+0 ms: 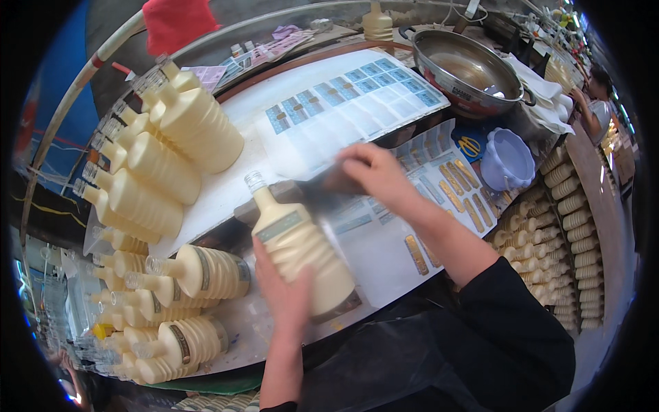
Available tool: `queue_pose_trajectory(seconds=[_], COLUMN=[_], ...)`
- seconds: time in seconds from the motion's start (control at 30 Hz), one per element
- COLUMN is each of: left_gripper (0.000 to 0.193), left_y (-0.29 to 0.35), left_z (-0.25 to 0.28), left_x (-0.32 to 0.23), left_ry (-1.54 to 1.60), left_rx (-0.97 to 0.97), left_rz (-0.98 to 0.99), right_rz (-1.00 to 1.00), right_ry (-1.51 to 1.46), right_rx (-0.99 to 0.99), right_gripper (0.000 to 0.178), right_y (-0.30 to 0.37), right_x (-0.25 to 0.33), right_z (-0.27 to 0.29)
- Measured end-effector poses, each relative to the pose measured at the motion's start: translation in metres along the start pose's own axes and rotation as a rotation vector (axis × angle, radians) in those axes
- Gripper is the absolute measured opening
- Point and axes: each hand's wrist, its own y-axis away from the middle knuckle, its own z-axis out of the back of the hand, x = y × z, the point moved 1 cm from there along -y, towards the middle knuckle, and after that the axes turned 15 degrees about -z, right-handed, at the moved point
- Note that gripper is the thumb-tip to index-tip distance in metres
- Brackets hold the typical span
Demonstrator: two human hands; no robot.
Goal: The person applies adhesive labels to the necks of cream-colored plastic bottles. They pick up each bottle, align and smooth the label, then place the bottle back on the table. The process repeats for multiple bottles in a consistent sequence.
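Bottle [302, 250] in left hand [286, 292] has bare paper [381, 280] along right edge.

Reaching forward with both bare forearms [449, 240], curling the blurred right hand [376, 173] and cupping the left hand [281, 292].

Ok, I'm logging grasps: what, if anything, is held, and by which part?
The left hand holds a cream ribbed bottle by its body's left side; whether the blurred right hand holds anything is unclear.
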Motion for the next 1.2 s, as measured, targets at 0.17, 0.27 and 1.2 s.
queue_pose_trajectory(seconds=[0.17, 0.27, 1.2], left_gripper=[0.099, 0.098, 0.067], left_y=[0.013, 0.012, 0.06], left_z=[-0.004, -0.004, 0.001], left_x=[0.002, 0.001, 0.02], left_ry=[0.341, 0.318, 0.285], left_rx=[-0.087, -0.079, -0.182], left_rz=[0.094, 0.078, 0.033], right_rz=[-0.126, -0.014, -0.029], right_ry=[0.558, 0.864, 0.319], right_rx=[-0.191, -0.38, 0.127], right_gripper=[0.031, 0.028, 0.012], right_y=[-0.04, -0.064, 0.066], right_x=[0.025, 0.029, 0.03], right_z=[0.062, 0.082, 0.033])
